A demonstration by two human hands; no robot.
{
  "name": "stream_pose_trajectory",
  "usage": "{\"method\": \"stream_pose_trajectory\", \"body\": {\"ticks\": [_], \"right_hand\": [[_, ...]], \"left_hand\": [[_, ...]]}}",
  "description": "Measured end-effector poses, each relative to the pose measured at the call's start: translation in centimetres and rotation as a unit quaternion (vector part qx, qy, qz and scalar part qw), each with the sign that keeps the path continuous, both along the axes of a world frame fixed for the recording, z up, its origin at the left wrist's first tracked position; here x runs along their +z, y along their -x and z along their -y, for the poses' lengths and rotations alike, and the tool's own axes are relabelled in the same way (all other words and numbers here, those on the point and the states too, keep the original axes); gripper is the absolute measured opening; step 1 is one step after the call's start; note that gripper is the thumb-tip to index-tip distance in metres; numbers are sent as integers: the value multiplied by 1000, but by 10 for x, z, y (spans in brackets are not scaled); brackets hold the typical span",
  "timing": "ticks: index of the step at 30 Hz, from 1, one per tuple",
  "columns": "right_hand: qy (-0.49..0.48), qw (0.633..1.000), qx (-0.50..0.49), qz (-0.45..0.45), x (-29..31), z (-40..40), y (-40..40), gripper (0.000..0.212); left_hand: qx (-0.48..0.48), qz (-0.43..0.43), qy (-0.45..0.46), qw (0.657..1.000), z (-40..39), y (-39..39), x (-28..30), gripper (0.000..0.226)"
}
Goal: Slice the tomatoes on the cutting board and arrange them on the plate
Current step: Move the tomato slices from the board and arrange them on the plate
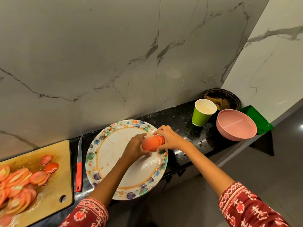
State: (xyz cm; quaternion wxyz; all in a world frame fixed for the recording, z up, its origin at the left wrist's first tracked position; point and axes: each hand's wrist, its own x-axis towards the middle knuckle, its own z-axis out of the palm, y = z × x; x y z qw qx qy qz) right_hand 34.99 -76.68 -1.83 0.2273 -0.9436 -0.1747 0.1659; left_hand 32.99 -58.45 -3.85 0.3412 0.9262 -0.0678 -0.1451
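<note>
A stack of tomato slices (151, 143) hangs over the right rim of the big floral plate (114, 154). My left hand (135, 147) grips the stack from the left, and my right hand (170, 139) grips it from the right. The wooden cutting board (54, 190) lies at the far left with several more tomato slices (18, 182) spread on it. Between board and plate lies a red-handled knife (79, 167), blade pointing away from me.
On the black counter (172, 115) to the right stand a green paper cup (202, 112), a pink bowl (236, 127), a green tray (257, 117) and a dark bowl (221, 97). Marble wall rises close behind; the counter is narrow, with water drops.
</note>
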Motion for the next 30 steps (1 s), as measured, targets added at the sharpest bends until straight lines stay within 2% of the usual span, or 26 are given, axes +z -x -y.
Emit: {"method": "stream_pose_trajectory", "body": {"ticks": [5,9,13,18,20,25,30], "right_hand": [[0,1000,2,16,-1,-4,1,59],[8,1000,-1,13,0,1,1,69],[7,1000,-7,16,-1,8,0,59],[-12,1000,-23,2,2,11,0,80],[-39,998,-36,17,4,10,2,74],[-141,978,-78,135,-3,-11,19,37],[-170,975,-33,142,-5,-69,26,26]], "left_hand": [[1,35,1,999,6,1,-5,65],[9,29,16,999,5,0,-6,70],[11,34,25,999,1,0,-8,72],[21,19,50,998,-3,2,-8,81],[29,32,42,998,-8,6,-10,77],[69,95,31,993,-43,23,-14,53],[104,133,34,985,-95,39,-4,41]]}}
